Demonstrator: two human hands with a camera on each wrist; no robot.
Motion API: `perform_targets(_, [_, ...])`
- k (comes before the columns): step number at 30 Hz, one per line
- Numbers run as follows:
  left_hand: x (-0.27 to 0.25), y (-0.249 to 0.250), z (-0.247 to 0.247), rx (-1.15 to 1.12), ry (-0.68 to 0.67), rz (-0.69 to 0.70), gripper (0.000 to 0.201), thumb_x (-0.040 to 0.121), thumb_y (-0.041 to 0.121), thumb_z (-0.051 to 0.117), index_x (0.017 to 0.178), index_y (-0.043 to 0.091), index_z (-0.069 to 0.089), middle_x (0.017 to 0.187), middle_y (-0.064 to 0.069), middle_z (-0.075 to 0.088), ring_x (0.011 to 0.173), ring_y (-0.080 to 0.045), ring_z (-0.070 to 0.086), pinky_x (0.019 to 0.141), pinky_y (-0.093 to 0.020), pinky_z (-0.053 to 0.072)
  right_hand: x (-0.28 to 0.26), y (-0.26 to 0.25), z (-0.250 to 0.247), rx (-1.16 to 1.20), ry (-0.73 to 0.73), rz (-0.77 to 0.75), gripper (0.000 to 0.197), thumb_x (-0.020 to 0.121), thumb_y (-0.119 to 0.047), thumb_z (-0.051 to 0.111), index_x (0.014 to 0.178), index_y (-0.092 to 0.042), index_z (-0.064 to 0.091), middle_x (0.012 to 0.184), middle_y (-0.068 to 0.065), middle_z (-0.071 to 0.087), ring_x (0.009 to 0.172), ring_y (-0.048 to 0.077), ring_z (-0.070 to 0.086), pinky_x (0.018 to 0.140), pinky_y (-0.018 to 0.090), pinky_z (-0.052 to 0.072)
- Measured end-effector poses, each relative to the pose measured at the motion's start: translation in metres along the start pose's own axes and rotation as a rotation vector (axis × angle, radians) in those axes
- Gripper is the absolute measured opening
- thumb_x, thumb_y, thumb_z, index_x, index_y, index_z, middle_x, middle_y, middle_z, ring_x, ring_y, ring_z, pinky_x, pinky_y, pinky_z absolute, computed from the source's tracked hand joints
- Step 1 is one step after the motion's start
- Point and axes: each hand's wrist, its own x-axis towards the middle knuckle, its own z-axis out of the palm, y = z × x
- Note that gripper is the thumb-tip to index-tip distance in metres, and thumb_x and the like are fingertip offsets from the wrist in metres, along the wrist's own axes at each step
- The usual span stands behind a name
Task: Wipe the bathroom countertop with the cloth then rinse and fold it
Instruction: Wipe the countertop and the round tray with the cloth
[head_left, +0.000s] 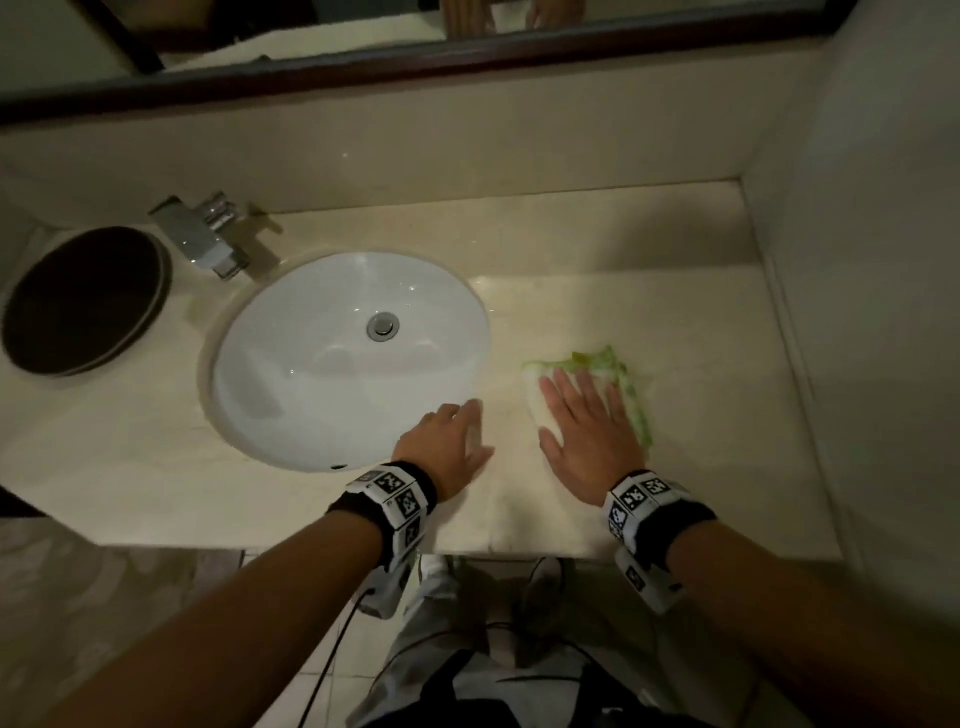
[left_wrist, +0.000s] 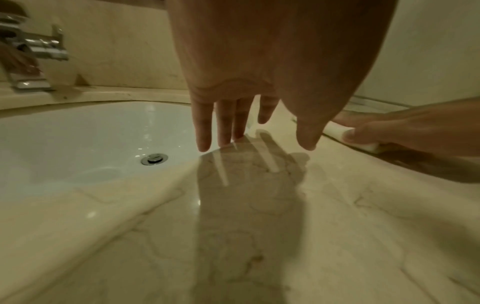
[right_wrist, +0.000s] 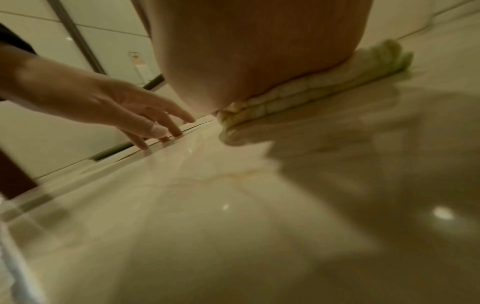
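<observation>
A white cloth with a green edge (head_left: 631, 387) lies flat on the beige marble countertop (head_left: 561, 509), right of the sink. My right hand (head_left: 584, 431) presses down on it with straight, spread fingers; the cloth (right_wrist: 306, 92) shows under my palm in the right wrist view. My left hand (head_left: 449, 441) rests on the counter by the sink's right rim, fingers straight, holding nothing. The left wrist view shows the left hand (left_wrist: 249, 125) with its fingertips touching the counter at the basin's edge, and the cloth (left_wrist: 363, 142) under the right thumb.
The white oval sink (head_left: 291, 374) with a metal drain (head_left: 383, 326) sits left of the hands. A chrome faucet (head_left: 202, 236) stands behind it, and a dark round plate (head_left: 85, 299) lies at the far left. A wall (head_left: 878, 260) bounds the counter on the right; a mirror frame (head_left: 467, 54) runs above.
</observation>
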Motion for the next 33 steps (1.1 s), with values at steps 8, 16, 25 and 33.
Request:
perform_targets(8, [0.018, 0.023, -0.004, -0.005, -0.091, -0.094, 0.090, 0.072, 0.073, 0.062, 0.141, 0.032, 0.022, 0.129, -0.009, 0.046, 0.106, -0.034, 0.058, 0.085, -0.042, 0.050, -0.044, 0.082, -0.009, 0.009, 0.032, 0.289, 0.067, 0.092, -0.049, -0.003, 0.154, -0.025, 0.005, 0.163, -0.001, 0.007, 0.149, 0.024, 0.003, 0.118, 0.048, -0.005])
perform_targets(16, [0.018, 0.023, 0.002, 0.004, -0.079, -0.096, 0.098, 0.069, 0.067, 0.071, 0.145, 0.032, 0.020, 0.134, -0.007, 0.044, 0.108, -0.033, 0.058, 0.088, -0.041, 0.051, -0.030, 0.045, -0.004, 0.003, 0.018, 0.376, 0.067, 0.093, -0.045, 0.006, 0.155, -0.020, 0.007, 0.163, 0.002, 0.007, 0.149, 0.031, -0.001, 0.116, 0.060, -0.003])
perform_targets(25, [0.019, 0.021, 0.003, 0.002, -0.091, -0.102, 0.105, 0.070, 0.065, 0.071, 0.151, 0.033, 0.013, 0.137, -0.007, 0.040, 0.113, -0.032, 0.055, 0.088, -0.041, 0.050, -0.003, -0.017, 0.002, 0.023, 0.005, 0.205, 0.063, 0.096, -0.036, 0.024, 0.155, -0.022, 0.007, 0.163, 0.001, 0.002, 0.149, 0.028, -0.004, 0.116, 0.057, -0.005])
perform_targets(33, [0.019, 0.023, 0.002, 0.017, -0.118, -0.096, 0.103, 0.074, 0.062, 0.070, 0.150, 0.030, 0.011, 0.135, -0.010, 0.039, 0.114, -0.034, 0.053, 0.088, -0.042, 0.049, -0.012, 0.011, 0.002, 0.000, 0.039, 0.193, 0.065, 0.095, -0.036, 0.034, 0.154, -0.026, 0.009, 0.163, -0.001, 0.005, 0.150, 0.022, 0.000, 0.119, 0.052, -0.002])
